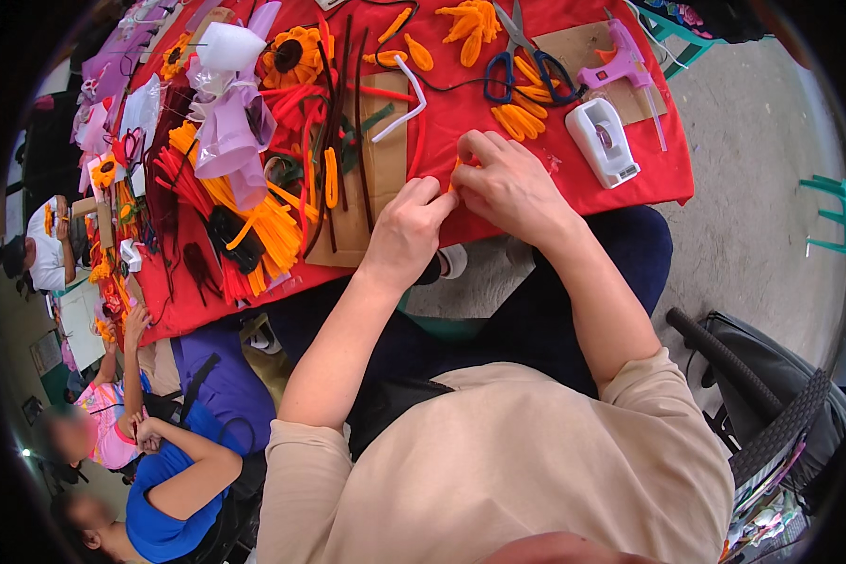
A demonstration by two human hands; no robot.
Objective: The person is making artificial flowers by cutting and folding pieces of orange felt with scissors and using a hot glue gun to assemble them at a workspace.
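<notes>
A small piece of orange pipe cleaner shows between my fingertips at the table's front edge; most of it is hidden by the fingers. My right hand pinches it from the right. From the left, the fingertips of my left hand meet it too. Just beyond my hands lie folded orange pipe-cleaner loops. A white bent pipe cleaner rests near a cardboard sheet, which carries dark brown pipe cleaners and one orange loop.
Scissors, a white tape dispenser and a purple glue gun lie on the red tablecloth. Left are orange pipe-cleaner bundles, a purple-wrapped bouquet and a pipe-cleaner sunflower. Other people sit at left.
</notes>
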